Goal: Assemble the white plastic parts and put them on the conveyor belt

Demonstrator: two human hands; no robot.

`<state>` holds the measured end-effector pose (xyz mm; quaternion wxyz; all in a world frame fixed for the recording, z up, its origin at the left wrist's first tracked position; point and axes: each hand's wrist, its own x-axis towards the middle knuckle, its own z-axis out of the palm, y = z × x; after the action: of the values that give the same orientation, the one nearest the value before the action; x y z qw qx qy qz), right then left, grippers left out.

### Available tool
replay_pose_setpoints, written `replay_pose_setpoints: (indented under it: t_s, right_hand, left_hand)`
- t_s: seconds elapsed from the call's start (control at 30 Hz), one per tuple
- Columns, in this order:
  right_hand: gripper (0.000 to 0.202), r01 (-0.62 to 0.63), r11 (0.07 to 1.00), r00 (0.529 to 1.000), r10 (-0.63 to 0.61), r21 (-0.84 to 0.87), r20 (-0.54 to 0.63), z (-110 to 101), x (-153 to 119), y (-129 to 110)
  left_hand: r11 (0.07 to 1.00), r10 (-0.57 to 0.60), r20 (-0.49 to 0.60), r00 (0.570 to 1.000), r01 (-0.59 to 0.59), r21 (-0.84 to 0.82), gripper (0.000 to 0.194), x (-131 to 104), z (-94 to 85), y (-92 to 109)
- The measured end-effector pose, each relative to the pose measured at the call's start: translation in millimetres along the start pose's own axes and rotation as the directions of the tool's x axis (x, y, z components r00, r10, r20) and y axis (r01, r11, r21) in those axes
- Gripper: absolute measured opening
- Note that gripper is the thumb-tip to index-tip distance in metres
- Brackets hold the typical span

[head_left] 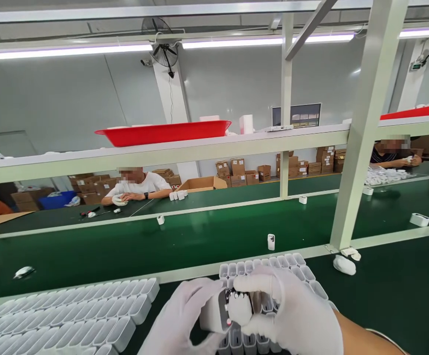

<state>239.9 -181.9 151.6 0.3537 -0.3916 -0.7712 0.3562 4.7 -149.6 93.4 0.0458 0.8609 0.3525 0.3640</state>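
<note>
L hand (188, 315), gloved — clamped on 1 white case (211, 313); R hand (299, 310), gloved — clamped on 1 small white part (240, 309) at the case's dark rim. Both held above 1 of 2 blocks of white cups (317, 290) on dark worktop (395, 286); 2 co-workers (144, 183) opp.

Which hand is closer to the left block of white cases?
Left. The left hand is just right of the left block; the right hand is farther right, over the other block.
</note>
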Motion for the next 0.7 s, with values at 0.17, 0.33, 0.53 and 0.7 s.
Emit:
replay_pose_setpoints:
  t_s: [0.17, 0.33, 0.53, 0.7]
  right_hand:
    - [0.015, -0.031, 0.999, 0.999, 0.03, 0.02, 0.041, -0.8, -1.0, -2.1]
    - [0.015, -0.051, 0.991, 0.999, 0.051, -0.121, -0.005, 1.2, -1.0, 2.0]
    - [0.02, -0.077, 0.986, 0.997, 0.08, -0.149, 0.014, 5.5, 0.7, -3.1]
    - [0.013, -0.073, 0.994, 0.995, 0.078, -0.079, 0.063, 6.0, 1.8, -1.8]
  left_hand:
    - [0.998, 0.047, -0.02, 0.999, -0.046, 0.052, 0.045, -0.9, 1.2, -0.5]
    - [0.985, 0.118, -0.034, 0.992, -0.113, 0.129, 0.049, 0.5, 1.8, 3.0]
    - [0.977, 0.147, -0.038, 0.988, -0.139, 0.159, 0.053, 1.3, -0.1, 7.0]
    - [0.982, 0.132, -0.019, 0.991, -0.128, 0.136, 0.05, 1.3, 1.9, 3.4]
